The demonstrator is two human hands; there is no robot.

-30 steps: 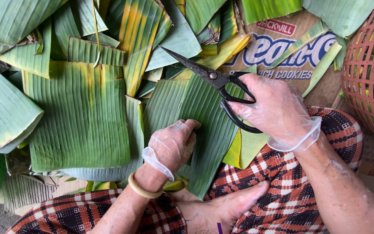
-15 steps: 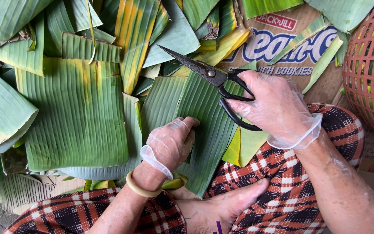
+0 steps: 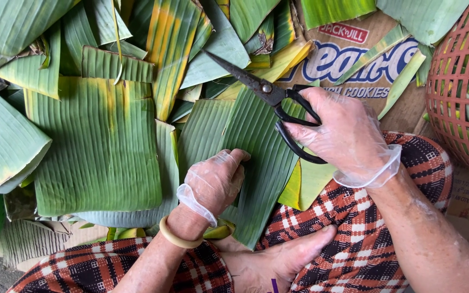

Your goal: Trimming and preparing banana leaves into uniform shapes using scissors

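My right hand [image 3: 343, 133], in a thin clear plastic glove, grips the black handles of a pair of dark scissors [image 3: 267, 95]; the blades are closed and point up and left over the leaves. My left hand [image 3: 215, 179], also gloved and with a tan bangle at the wrist, is closed on the edge of a long green banana leaf strip [image 3: 261, 173] that lies over my lap. A large squared banana leaf piece [image 3: 96, 146] lies flat just left of that hand.
Several cut and curled banana leaves [image 3: 169, 43] are piled at the top and left. Printed brown cardboard [image 3: 354, 59] lies under the leaves at upper right. A red woven plastic basket [image 3: 462, 87] stands at the right edge. A bare foot [image 3: 278, 263] rests on the plaid cloth [image 3: 354, 244].
The view has shifted slightly; both hands keep their grips, and the scissors stay closed in the same place over the leaf strip.
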